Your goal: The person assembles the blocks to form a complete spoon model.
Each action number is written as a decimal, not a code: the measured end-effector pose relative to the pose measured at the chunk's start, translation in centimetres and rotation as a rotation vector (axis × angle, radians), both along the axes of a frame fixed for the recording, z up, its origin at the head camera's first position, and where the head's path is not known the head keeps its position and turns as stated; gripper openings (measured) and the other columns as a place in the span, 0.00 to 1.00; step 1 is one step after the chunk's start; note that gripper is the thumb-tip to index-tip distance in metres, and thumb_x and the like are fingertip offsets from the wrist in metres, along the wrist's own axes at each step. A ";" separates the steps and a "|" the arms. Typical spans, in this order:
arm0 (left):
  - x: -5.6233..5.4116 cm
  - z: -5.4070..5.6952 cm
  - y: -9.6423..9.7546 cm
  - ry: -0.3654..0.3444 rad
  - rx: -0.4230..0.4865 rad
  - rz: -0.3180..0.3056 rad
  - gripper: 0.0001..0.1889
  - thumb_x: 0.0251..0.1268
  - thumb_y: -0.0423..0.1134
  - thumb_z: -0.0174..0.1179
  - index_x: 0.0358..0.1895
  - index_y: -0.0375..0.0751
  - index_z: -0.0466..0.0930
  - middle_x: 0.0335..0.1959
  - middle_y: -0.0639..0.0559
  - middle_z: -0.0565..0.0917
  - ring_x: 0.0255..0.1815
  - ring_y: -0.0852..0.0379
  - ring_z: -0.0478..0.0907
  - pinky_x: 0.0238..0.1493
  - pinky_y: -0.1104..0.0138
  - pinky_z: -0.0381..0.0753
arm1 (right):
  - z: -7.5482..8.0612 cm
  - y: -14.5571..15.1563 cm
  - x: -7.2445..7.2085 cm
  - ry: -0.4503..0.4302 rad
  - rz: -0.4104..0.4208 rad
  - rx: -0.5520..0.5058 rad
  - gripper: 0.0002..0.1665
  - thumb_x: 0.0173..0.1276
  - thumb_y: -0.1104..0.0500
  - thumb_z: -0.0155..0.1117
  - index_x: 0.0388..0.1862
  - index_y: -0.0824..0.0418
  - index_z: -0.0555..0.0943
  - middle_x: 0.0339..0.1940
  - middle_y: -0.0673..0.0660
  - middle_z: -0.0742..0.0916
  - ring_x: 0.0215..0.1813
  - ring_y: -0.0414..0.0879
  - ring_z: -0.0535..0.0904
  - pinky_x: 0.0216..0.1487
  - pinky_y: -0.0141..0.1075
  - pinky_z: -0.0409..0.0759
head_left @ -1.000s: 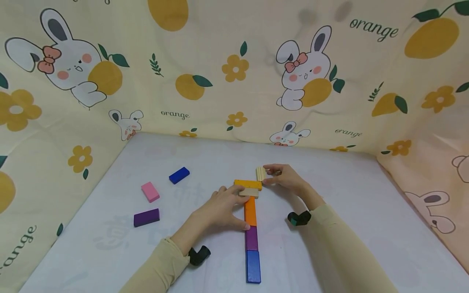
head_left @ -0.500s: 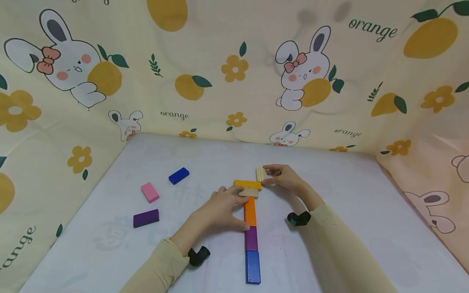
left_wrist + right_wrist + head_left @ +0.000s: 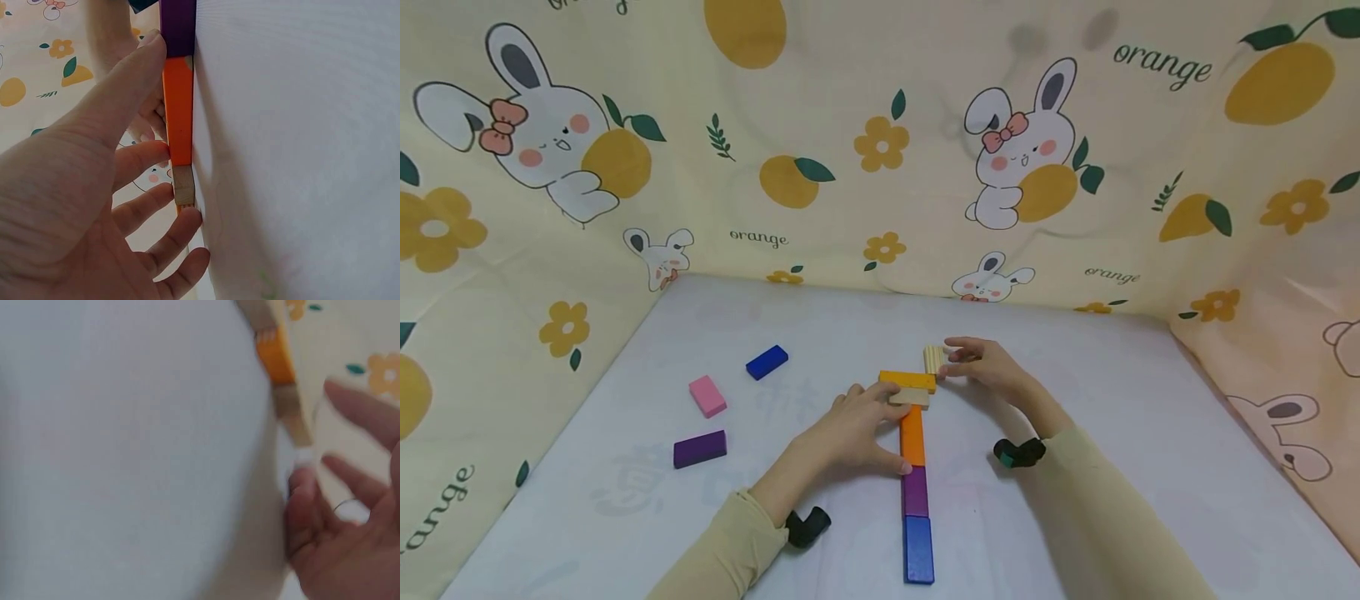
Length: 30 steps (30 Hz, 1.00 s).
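A row of blocks runs up the table: a blue block [image 3: 918,550], a purple block [image 3: 915,492], an orange block [image 3: 912,437], then a plain wooden block [image 3: 910,397] and a yellow block [image 3: 907,381] lying crosswise. Along the row's left side lies my left hand [image 3: 857,429], its thumb by the purple-orange joint and its fingertips at the orange and plain wooden blocks. A ribbed wooden block [image 3: 933,360] stands behind the yellow one's right end. Just right of it is my right hand [image 3: 988,365], fingers parted and holding nothing; the right wrist view is blurred.
Off to the left lie a dark blue block [image 3: 767,362], a pink block [image 3: 707,396] and a dark purple block [image 3: 700,449]. A printed cloth [image 3: 820,108] hangs behind and beside the white table surface [image 3: 1120,433]. Each wrist wears a black camera [image 3: 1018,452].
My right hand has shifted slightly right, its fingers easing away from the ribbed wooden block. My left hand and the blocks stay in place.
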State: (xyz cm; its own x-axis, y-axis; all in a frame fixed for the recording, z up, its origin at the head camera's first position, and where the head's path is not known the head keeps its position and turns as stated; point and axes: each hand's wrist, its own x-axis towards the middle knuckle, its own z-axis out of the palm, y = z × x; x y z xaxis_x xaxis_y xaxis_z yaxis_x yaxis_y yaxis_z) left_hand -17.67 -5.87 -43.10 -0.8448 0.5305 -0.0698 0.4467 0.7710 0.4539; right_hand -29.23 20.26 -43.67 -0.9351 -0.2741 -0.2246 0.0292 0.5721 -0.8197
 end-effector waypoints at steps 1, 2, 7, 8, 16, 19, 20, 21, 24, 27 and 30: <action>0.0 0.0 0.0 -0.001 0.001 0.001 0.44 0.47 0.69 0.69 0.70 0.56 0.72 0.75 0.51 0.60 0.69 0.30 0.57 0.64 0.37 0.57 | 0.1 0.0 0.4 0.023 0.000 0.013 0.39 0.63 0.51 0.72 0.71 0.57 0.71 0.58 0.61 0.79 0.56 0.56 0.71 0.55 0.44 0.75; 0.0 0.0 0.0 0.000 0.000 0.000 0.44 0.47 0.69 0.69 0.70 0.56 0.72 0.75 0.51 0.60 0.69 0.30 0.57 0.64 0.37 0.57 | 0.2 0.0 0.9 0.050 -0.002 0.029 0.39 0.63 0.50 0.72 0.71 0.58 0.71 0.58 0.61 0.79 0.56 0.57 0.72 0.55 0.44 0.75; 0.1 0.0 0.2 0.008 -0.002 -0.012 0.44 0.48 0.69 0.69 0.70 0.57 0.71 0.75 0.51 0.60 0.69 0.32 0.58 0.64 0.38 0.59 | 0.9 -0.6 4.8 0.201 0.024 0.099 0.35 0.61 0.50 0.75 0.66 0.58 0.77 0.56 0.60 0.81 0.53 0.56 0.75 0.51 0.46 0.78; 0.0 0.1 0.3 0.014 -0.001 -0.015 0.44 0.48 0.69 0.69 0.70 0.57 0.72 0.75 0.50 0.60 0.68 0.33 0.59 0.64 0.38 0.60 | 1.0 -0.7 5.6 0.222 0.033 0.099 0.34 0.60 0.50 0.75 0.64 0.58 0.78 0.55 0.59 0.81 0.53 0.55 0.76 0.50 0.47 0.78; 0.1 0.1 0.2 0.011 -0.007 0.009 0.43 0.47 0.68 0.70 0.70 0.58 0.72 0.74 0.51 0.61 0.68 0.35 0.60 0.64 0.39 0.60 | 1.1 0.3 9.1 0.331 0.091 0.072 0.28 0.60 0.53 0.76 0.58 0.62 0.82 0.51 0.58 0.84 0.49 0.53 0.79 0.48 0.44 0.80; 0.2 0.1 0.1 0.010 -0.006 0.011 0.43 0.48 0.68 0.70 0.70 0.58 0.72 0.75 0.52 0.60 0.68 0.36 0.59 0.65 0.39 0.59 | 1.3 1.7 9.4 0.362 0.083 0.081 0.28 0.59 0.53 0.76 0.57 0.61 0.82 0.53 0.58 0.84 0.50 0.54 0.79 0.48 0.45 0.80; 0.2 0.1 0.1 0.010 -0.004 0.011 0.43 0.48 0.68 0.70 0.70 0.58 0.72 0.75 0.52 0.60 0.68 0.36 0.59 0.65 0.40 0.59 | 1.4 2.3 9.5 0.377 0.076 0.081 0.28 0.59 0.54 0.77 0.57 0.61 0.82 0.53 0.59 0.83 0.50 0.54 0.79 0.49 0.46 0.80; 0.2 0.0 0.1 0.011 -0.002 0.011 0.43 0.48 0.68 0.70 0.70 0.58 0.72 0.75 0.53 0.60 0.69 0.36 0.59 0.65 0.40 0.59 | 1.4 3.0 9.5 0.393 0.071 0.080 0.28 0.59 0.54 0.77 0.57 0.61 0.82 0.54 0.59 0.83 0.50 0.55 0.78 0.49 0.47 0.80; 0.3 0.0 0.1 0.008 0.004 0.013 0.43 0.48 0.67 0.70 0.70 0.58 0.72 0.75 0.53 0.60 0.69 0.35 0.58 0.66 0.40 0.58 | 1.7 5.5 9.4 0.434 0.039 0.082 0.28 0.59 0.54 0.77 0.58 0.60 0.82 0.54 0.59 0.83 0.51 0.55 0.78 0.50 0.49 0.79; 0.3 0.1 0.1 0.007 0.005 0.013 0.43 0.48 0.67 0.70 0.70 0.57 0.72 0.75 0.52 0.60 0.69 0.35 0.58 0.65 0.39 0.58 | 1.7 8.0 9.3 0.449 0.008 0.096 0.29 0.60 0.52 0.76 0.59 0.59 0.81 0.55 0.59 0.83 0.52 0.54 0.78 0.50 0.47 0.79; 0.3 0.1 0.0 0.006 0.004 0.013 0.43 0.48 0.67 0.70 0.70 0.57 0.72 0.75 0.52 0.60 0.70 0.35 0.58 0.66 0.39 0.58 | 1.5 10.3 9.2 0.418 -0.016 0.094 0.31 0.62 0.51 0.74 0.62 0.60 0.79 0.58 0.60 0.81 0.55 0.54 0.76 0.50 0.38 0.79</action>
State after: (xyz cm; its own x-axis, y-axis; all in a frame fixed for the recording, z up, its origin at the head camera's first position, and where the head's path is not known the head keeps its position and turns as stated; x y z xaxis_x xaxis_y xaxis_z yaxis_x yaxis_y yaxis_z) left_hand -17.39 -5.83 -43.03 -0.8518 0.5201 -0.0627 0.4395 0.7747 0.4547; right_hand -20.05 30.59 -42.15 -0.9548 -0.2557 0.1515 -0.2854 0.6467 -0.7073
